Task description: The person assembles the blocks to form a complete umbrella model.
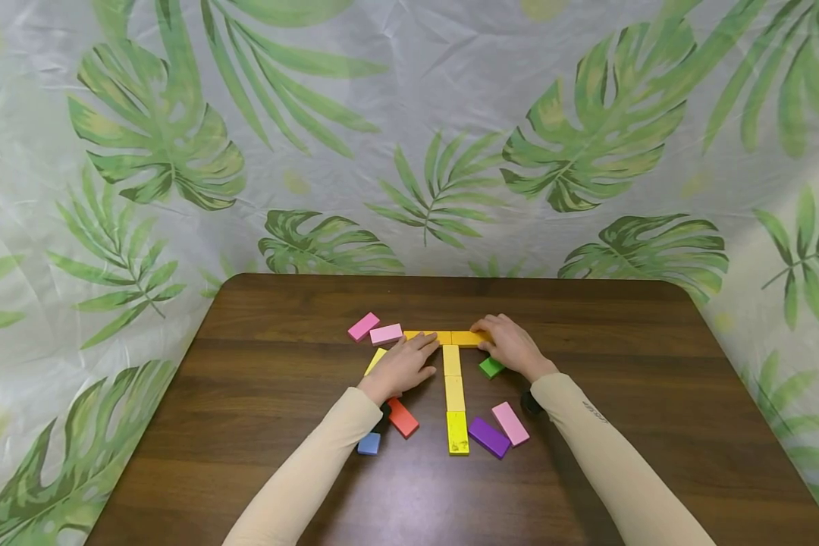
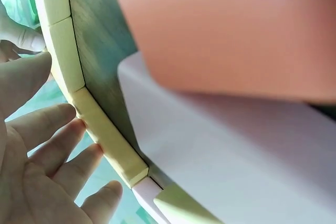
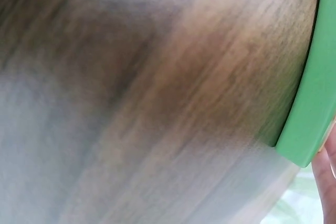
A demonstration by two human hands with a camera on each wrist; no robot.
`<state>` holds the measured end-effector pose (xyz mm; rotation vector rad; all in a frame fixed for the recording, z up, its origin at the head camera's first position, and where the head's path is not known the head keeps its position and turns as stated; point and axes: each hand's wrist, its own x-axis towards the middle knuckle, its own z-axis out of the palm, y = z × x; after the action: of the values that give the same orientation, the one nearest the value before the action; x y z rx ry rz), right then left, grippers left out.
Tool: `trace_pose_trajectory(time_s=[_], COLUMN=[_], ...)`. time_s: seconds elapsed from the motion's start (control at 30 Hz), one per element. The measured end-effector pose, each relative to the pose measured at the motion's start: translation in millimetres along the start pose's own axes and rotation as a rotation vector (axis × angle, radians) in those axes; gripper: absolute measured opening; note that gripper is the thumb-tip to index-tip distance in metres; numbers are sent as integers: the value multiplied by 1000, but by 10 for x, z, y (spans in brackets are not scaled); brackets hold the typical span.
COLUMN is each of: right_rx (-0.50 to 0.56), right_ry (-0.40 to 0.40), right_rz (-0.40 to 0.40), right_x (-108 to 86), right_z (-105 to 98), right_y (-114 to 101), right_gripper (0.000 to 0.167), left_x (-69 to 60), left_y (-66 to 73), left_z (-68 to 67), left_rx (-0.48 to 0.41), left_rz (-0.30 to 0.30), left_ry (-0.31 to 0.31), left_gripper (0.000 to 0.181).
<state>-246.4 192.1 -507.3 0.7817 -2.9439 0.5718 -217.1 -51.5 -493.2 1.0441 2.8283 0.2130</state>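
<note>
Two orange blocks lie end to end across the table: the left orange block [image 1: 445, 338] and the right orange block [image 1: 465, 339]. Below their joint, two pale yellow blocks [image 1: 452, 361] and a marked bright yellow block [image 1: 457, 432] run in a column toward the person. My left hand [image 1: 401, 368] has its fingers extended, with the fingertips touching the left orange block; its thumb stands apart. At the outer end of the right orange block, my right hand [image 1: 515, 347] pinches it between thumb and fingers. A green block [image 1: 491, 368] lies under that hand, partly hidden.
Left of the column lie a pink block [image 1: 364, 326], a light pink block [image 1: 386, 334], a partly covered yellow block [image 1: 375, 360], a red block [image 1: 403, 418] and a blue block [image 1: 368, 444]. To its right are a purple block [image 1: 489, 437] and another pink block [image 1: 510, 424].
</note>
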Motion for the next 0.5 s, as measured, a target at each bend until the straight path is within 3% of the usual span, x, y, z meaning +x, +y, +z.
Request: trace_pose_trajectory(time_s=[0.5], right_rx=[18], right_ry=[7], right_rz=[2], right_x=[-11], right_z=[19], right_y=[-2], right_gripper=[25], left_x=[4], left_y=[4], left_z=[17], left_rx=[-43], left_rz=[4], left_ry=[11], left_gripper=[51])
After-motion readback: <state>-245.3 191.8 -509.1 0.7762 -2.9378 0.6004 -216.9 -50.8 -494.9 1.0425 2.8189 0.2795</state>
